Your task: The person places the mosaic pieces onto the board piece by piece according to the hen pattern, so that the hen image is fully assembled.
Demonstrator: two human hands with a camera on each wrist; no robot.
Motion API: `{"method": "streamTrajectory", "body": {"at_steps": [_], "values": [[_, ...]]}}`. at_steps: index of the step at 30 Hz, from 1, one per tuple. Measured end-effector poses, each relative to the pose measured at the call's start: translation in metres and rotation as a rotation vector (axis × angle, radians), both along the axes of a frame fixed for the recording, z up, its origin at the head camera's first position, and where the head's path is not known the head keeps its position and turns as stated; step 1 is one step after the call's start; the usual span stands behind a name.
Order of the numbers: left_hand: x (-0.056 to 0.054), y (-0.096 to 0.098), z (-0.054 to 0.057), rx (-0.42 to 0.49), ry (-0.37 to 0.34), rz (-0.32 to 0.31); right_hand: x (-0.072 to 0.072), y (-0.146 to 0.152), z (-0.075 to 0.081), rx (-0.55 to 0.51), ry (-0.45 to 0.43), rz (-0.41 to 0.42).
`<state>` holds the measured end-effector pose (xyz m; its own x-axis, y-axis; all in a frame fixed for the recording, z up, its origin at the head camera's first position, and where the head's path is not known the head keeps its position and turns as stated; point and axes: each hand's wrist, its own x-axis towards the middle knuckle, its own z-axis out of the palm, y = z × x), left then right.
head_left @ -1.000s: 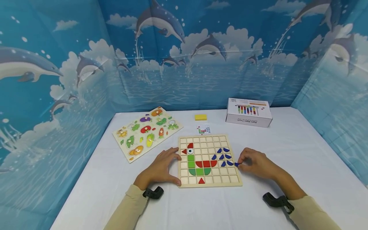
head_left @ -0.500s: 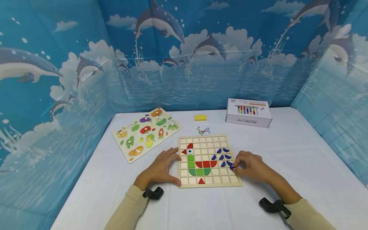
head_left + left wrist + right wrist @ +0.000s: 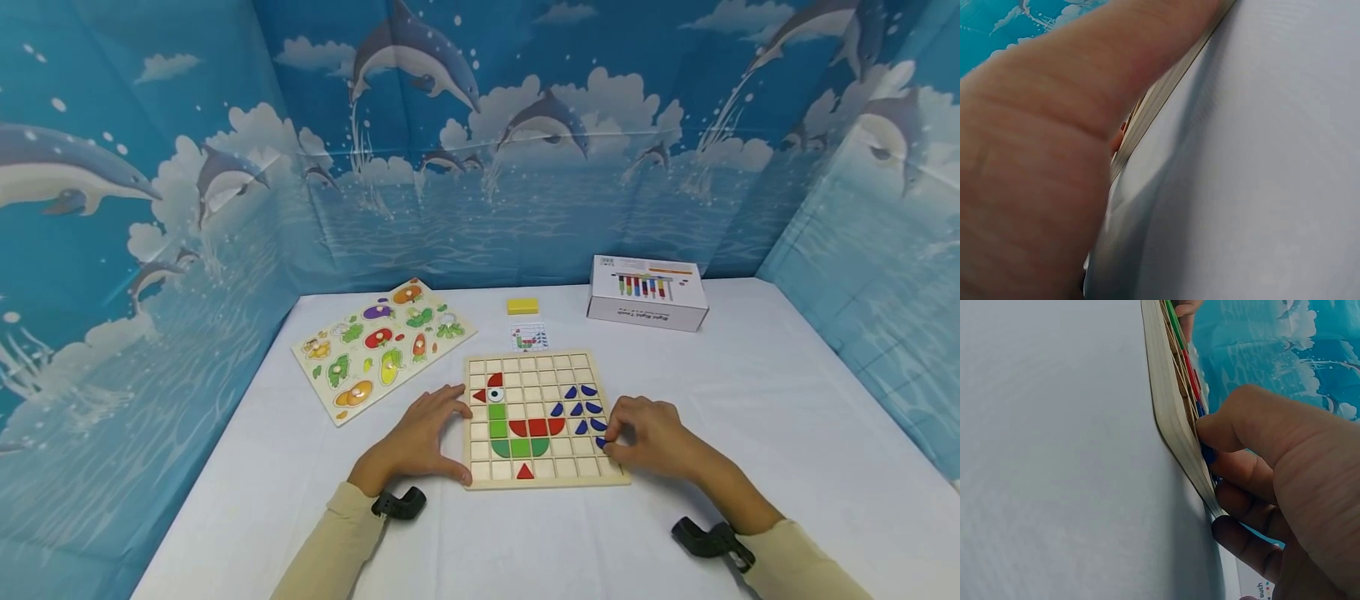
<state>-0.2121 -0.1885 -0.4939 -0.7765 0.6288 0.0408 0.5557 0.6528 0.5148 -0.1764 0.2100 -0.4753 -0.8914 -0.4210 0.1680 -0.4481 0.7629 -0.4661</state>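
Observation:
A wooden grid board (image 3: 566, 469) lies on the white table, with flat coloured pieces laid in a bird-like pattern. My right hand (image 3: 651, 437) is at the board's right edge and pinches a blue half-round piece (image 3: 602, 442) between thumb and fingertips, over a cell in the right column. In the right wrist view the same blue piece (image 3: 1209, 454) shows partly, mostly covered by the fingers. My left hand (image 3: 420, 437) rests against the board's left edge, fingers spread, the thumb near the lower left corner. A red triangle (image 3: 525, 472) sits in the bottom row.
Behind the board lie a small pattern card (image 3: 530, 337) and a yellow block (image 3: 522, 307). A vegetable puzzle board (image 3: 360, 371) lies at the back left. At the back right stands a white box (image 3: 648, 293). Dolphin-print cloth (image 3: 480, 225) hangs around the table.
My right hand has moved left from beside the board and slightly toward me, bringing the blue half-round piece over the right column. The left hand has stayed in place.

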Motion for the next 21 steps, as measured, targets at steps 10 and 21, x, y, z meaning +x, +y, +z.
{"method": "streamTrajectory", "body": {"at_steps": [10,21], "values": [[0.0001,-0.0002,0.0,0.017,0.001,0.001,0.0001,0.0006,-0.0006,-0.003,-0.023,0.002],[0.0014,0.0002,0.001,0.02,-0.019,0.004,0.0016,0.0015,0.0034,-0.019,-0.04,0.022]]}}
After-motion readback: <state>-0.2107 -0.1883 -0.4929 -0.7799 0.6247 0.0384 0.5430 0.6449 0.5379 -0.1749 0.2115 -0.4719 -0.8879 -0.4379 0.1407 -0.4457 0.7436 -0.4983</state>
